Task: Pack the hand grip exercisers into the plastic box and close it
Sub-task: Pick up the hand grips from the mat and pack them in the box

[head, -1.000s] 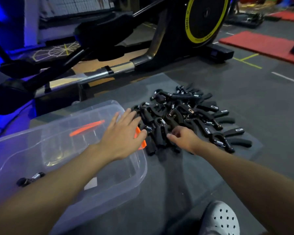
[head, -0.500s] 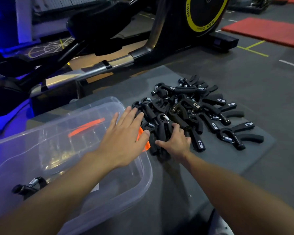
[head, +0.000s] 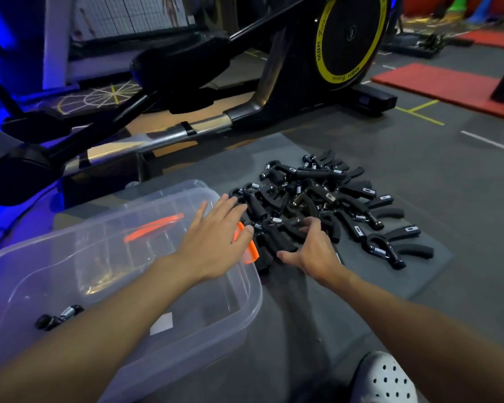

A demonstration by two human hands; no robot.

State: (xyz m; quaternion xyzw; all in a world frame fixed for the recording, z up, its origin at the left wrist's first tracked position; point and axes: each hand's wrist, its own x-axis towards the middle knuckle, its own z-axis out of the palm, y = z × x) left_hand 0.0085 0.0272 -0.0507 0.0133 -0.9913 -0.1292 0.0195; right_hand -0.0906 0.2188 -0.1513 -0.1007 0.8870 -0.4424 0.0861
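**Though Begun, Packing Lags**

Fingers straight, the left hand (head: 213, 242) sits over the right rim of the clear plastic box (head: 254, 289). The right hand (head: 313, 250) spreads open on the black hand grip exercisers (head: 317, 196) piled just right. One exerciser (head: 59, 317) lies inside.

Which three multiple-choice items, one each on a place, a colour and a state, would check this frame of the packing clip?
1. Where, relative to the plastic box, is the pile of exercisers?
A inside it; B on the grey mat to its right; C on a shelf.
2. What colour is the latch on the box's right end?
A orange; B green; C white.
3. How is the left hand?
A clenched in a fist; B fingers straight and spread; C pinching an exerciser.

Answers: 1 B, the pile lies on the mat outside the box. 2 A, the latch shows bright orange beside the thumb. 3 B, all the fingers are extended over the box's right end, holding nothing.
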